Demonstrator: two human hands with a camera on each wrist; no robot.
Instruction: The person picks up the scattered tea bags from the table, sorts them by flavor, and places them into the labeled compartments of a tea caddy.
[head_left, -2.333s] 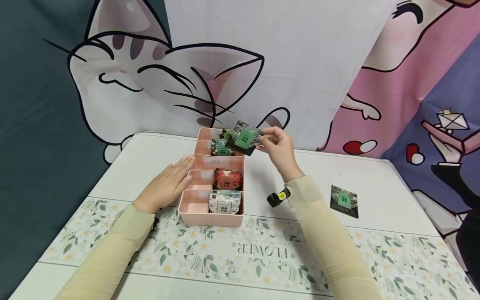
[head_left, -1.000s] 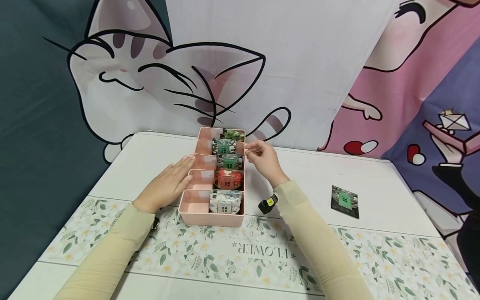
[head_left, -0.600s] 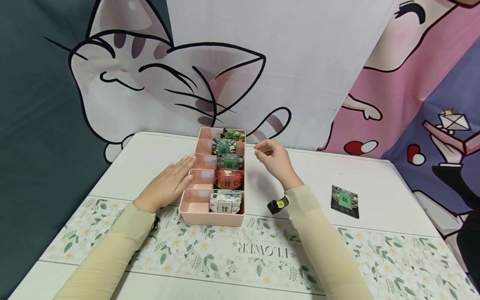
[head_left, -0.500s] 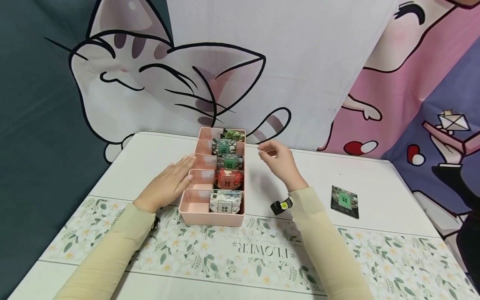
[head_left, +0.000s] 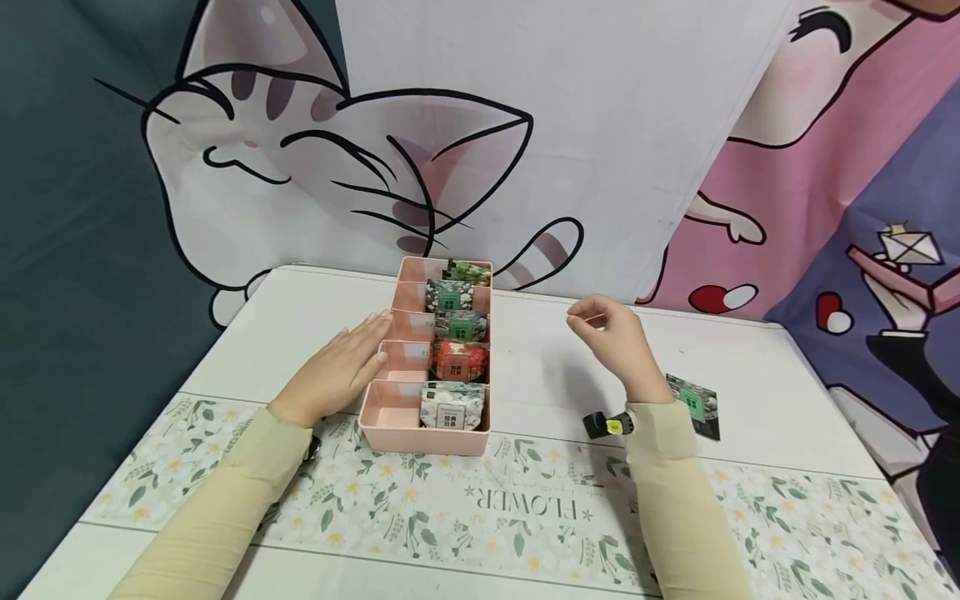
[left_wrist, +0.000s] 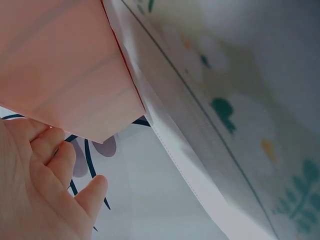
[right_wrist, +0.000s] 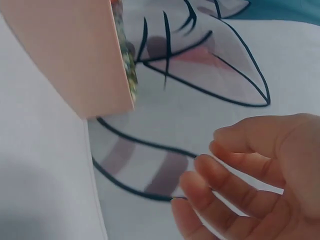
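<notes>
A pink compartment box stands on the table with packets in its sections. From front to back these are a white packet, a red packet, two green-labelled packets, the nearer one, and a bright green packet. My left hand rests with straight fingers against the box's left wall. Over the table right of the box, my right hand is raised with loosely bent fingers and nothing between them. Partly behind its sleeve lies another green-labelled dark packet flat on the table.
The white table has a flower-printed band across its front. A cartoon cloth backdrop hangs right behind the table's far edge. A dark shape shows at the far right.
The green-labelled packet pinched in my right hand went into the box's middle section and was let go. My right hand then moved right, toward the packet on the table. My left hand stayed put.
</notes>
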